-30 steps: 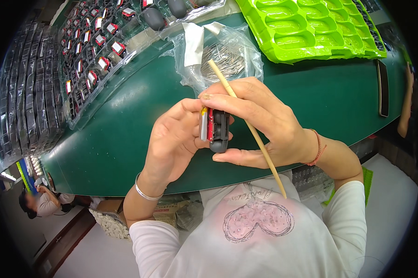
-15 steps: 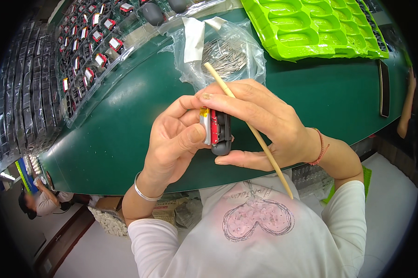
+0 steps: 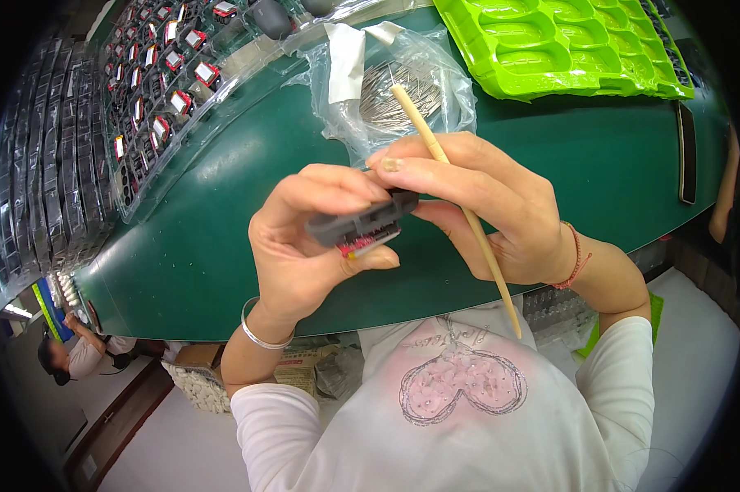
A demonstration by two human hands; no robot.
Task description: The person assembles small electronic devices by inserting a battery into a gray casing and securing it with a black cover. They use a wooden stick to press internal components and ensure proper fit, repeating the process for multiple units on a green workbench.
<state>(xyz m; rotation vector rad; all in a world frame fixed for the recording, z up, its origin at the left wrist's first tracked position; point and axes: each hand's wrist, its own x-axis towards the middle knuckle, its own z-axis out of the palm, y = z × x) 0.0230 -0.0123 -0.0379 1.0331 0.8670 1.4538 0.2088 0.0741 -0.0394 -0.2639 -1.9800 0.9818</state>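
Note:
My left hand (image 3: pixel 286 254) is closed on a dark grey plastic case (image 3: pixel 349 225), pinched between thumb and fingers. A red circuit board (image 3: pixel 368 243) and a flat silver battery with a bit of yellow tape show along its lower side; motion blurs it slightly. My right hand (image 3: pixel 501 193) grips a pale wooden stick (image 3: pixel 423 129), which lies slantwise across the fingers with its thin end toward my shirt. The right fingertips meet the case's far right end. Whether they also pinch something tiny there, I cannot tell.
Beyond my hands, a clear plastic bag (image 3: pixel 460 90) holds many thin metal pins (image 3: pixel 394 97). A bright green moulded tray (image 3: pixel 534 59) stands at the far right, near a dark flat bar (image 3: pixel 686 156). Trays of similar red-board units (image 3: pixel 181 102) fill the far left, beside stacked black trays (image 3: pixel 46 156).
My left hand has turned the case from upright to nearly level, board side now facing down toward me. My right hand, with the stick, has shifted slightly right.

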